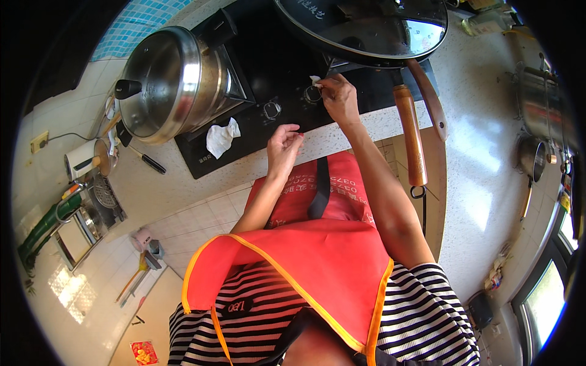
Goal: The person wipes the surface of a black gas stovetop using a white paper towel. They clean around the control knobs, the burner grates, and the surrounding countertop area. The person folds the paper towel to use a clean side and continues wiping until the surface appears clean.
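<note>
My right hand [339, 98] pinches a small piece of white tissue [315, 80] beside the right control knob [313, 94] of a black glass gas stove [247, 137]. To its left, my left hand [284, 148] hovers near the stove's front edge, fingers slightly curled and apart, with nothing seen in it. The left knob [272, 110] lies between my left hand and a steel pot. A crumpled white tissue [222, 138] rests on the stove's front left part.
A lidded steel pot [183, 91] stands on the left burner, a glass-lidded pan [361, 32] on the right. The pan's wooden handle [410, 137] and a brown handle [428, 100] jut over the counter's front edge. A knife [153, 163] lies left on the counter [151, 192].
</note>
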`<state>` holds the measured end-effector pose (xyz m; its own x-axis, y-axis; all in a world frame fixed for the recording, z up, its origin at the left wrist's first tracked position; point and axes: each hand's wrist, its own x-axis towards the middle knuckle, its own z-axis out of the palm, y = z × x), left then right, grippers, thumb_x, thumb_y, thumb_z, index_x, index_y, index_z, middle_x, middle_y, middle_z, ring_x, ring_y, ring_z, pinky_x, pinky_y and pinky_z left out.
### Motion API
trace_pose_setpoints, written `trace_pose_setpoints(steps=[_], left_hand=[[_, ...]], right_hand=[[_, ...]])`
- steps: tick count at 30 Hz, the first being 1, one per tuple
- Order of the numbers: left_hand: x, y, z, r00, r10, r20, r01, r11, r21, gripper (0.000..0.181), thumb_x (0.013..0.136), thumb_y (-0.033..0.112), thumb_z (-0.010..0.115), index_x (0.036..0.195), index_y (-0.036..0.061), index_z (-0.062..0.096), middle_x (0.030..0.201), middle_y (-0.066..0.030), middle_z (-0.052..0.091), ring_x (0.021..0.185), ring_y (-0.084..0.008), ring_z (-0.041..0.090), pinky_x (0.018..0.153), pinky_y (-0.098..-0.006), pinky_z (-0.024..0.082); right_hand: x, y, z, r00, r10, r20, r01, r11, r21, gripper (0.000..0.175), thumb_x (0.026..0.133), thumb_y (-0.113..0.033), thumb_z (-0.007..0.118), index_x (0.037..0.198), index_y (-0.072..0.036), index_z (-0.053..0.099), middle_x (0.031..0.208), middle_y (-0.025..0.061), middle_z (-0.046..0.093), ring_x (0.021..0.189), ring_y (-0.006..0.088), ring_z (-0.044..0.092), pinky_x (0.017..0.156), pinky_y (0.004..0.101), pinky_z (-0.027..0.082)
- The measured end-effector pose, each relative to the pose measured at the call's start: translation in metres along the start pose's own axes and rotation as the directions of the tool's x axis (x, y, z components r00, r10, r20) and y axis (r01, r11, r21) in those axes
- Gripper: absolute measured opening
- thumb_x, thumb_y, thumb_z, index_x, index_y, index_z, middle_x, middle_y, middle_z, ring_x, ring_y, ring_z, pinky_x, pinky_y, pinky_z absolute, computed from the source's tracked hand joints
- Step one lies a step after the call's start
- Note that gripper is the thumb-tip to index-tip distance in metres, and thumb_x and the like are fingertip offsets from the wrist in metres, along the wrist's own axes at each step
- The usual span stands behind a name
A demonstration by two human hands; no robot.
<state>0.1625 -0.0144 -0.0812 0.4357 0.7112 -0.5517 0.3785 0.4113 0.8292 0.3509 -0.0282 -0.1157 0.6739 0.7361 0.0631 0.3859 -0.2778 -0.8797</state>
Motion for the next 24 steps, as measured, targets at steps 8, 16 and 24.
trace_pose_setpoints(steps=[8, 16, 24], left_hand=[[-0.002, -0.007, -0.003, 1.0, 0.007, 0.005, -0.007, 1.0, -0.004, 0.021, 0.087, 0.008, 0.061, 0.108, 0.0056, 0.059, 0.09, -0.0045, 0.065, 0.075, -0.0098, 0.061, 0.06, -0.0221, 0.047], [-0.011, -0.019, -0.01, 0.999, -0.023, -0.031, 0.021, 0.998, -0.052, 0.017, 0.085, 0.006, 0.063, 0.102, 0.0064, 0.06, 0.088, -0.0031, 0.063, 0.073, -0.0081, 0.06, 0.058, -0.0214, 0.047], [-0.021, -0.036, -0.04, 0.994, -0.002, -0.107, -0.013, 0.991, -0.137, 0.015, 0.087, 0.005, 0.059, 0.102, 0.0061, 0.06, 0.09, -0.0047, 0.064, 0.073, -0.0093, 0.06, 0.06, -0.0223, 0.048]], right_hand=[[-0.033, 0.007, -0.038, 0.96, -0.278, 0.042, 0.281, 0.938, -0.203, 0.018, 0.07, 0.005, 0.062, 0.081, -0.007, 0.071, 0.087, 0.0092, 0.064, 0.078, 0.0249, 0.062, 0.066, 0.0333, 0.05], [-0.02, 0.006, -0.03, 0.939, -0.318, -0.134, 0.241, 0.88, -0.409, 0.026, 0.074, 0.003, 0.062, 0.098, -0.007, 0.069, 0.095, 0.0079, 0.058, 0.081, 0.0277, 0.055, 0.069, 0.0361, 0.047], [-0.079, -0.005, 0.015, 0.952, -0.291, 0.097, 0.3, 0.813, -0.499, 0.044, 0.071, 0.006, 0.05, 0.114, 0.003, 0.058, 0.108, 0.0152, 0.052, 0.096, 0.0326, 0.048, 0.084, 0.0408, 0.042]])
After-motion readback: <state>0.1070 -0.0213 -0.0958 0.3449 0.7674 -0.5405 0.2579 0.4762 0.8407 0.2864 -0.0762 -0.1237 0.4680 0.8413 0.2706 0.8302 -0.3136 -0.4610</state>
